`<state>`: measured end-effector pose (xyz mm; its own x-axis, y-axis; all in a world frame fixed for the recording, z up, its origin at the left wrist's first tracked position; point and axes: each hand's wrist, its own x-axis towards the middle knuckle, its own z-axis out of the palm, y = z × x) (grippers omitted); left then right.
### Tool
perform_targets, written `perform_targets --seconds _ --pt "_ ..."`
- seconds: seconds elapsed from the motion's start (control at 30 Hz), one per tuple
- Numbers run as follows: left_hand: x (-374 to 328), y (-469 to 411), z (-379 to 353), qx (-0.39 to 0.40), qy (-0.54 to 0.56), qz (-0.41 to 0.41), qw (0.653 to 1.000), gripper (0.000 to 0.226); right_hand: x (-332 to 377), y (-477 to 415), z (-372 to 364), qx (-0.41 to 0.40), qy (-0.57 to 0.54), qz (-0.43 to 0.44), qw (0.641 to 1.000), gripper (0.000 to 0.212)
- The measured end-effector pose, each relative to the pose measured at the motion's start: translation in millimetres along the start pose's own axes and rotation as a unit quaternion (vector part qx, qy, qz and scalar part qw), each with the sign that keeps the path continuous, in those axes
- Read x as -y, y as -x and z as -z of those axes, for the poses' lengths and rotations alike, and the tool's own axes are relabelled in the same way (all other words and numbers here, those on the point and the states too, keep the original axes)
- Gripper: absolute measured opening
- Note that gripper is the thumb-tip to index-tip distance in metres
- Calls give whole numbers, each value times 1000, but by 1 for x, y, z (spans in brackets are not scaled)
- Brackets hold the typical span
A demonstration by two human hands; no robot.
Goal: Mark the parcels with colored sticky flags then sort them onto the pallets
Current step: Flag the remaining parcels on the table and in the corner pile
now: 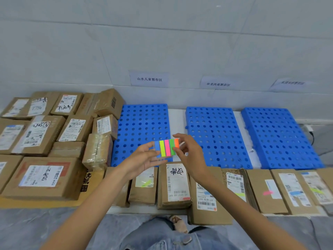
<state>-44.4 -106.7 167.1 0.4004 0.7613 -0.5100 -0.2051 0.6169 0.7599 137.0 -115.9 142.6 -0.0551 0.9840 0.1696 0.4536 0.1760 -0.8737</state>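
A pad of sticky flags (166,147) is being held up at the middle of the view, over the near edge of the left pallet (142,120). Five neon strips are being shown side by side on it: blue, yellow, pink, green and orange. It is being gripped at its blue side by the left hand (144,159), thumb on top and fingers beneath. Its orange edge is being pinched between thumb and forefinger of the right hand (189,154); whether a flag is being peeled away cannot be told. The marking is being judged as partly done. In the row of parcels (266,192) running from 7 to 4 o'clock of the pad, yellow, pink and blue flags are already being carried on several labels, while on the handwritten parcel (177,183) at 6 o'clock no flag is being seen. The pile of parcels (41,134) at 9 o'clock is being left unmarked, as far as can be seen. The sorting is being judged as not yet begun: nothing is being borne by the left pallet at 12 o'clock, the middle pallet (216,134) at 2 or the right pallet (281,138) at 3. Paper signs (149,79) are being displayed on the wall above them.
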Motion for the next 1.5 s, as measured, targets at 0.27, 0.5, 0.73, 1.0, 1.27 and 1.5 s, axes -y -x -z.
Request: perform_targets --seconds 0.27,0.5,0.73,1.0,1.27,1.5 --pt "2 -3 -16 61 31 3 998 33 2 -7 10 -12 331 258 907 35" --pt "3 -10 -23 109 102 16 989 31 -11 -12 6 -41 342 305 888 28" --pt "9 -15 -25 101 97 53 989 41 -7 -11 10 -32 222 235 946 14" --pt "11 -23 -28 49 54 75 994 38 -7 -11 13 0 223 218 950 6" --pt "13 -27 -27 29 11 76 997 32 -10 -7 16 16 196 219 956 5" --pt "19 -25 -18 -17 12 67 998 18 -16 0 15 78 157 216 961 16"
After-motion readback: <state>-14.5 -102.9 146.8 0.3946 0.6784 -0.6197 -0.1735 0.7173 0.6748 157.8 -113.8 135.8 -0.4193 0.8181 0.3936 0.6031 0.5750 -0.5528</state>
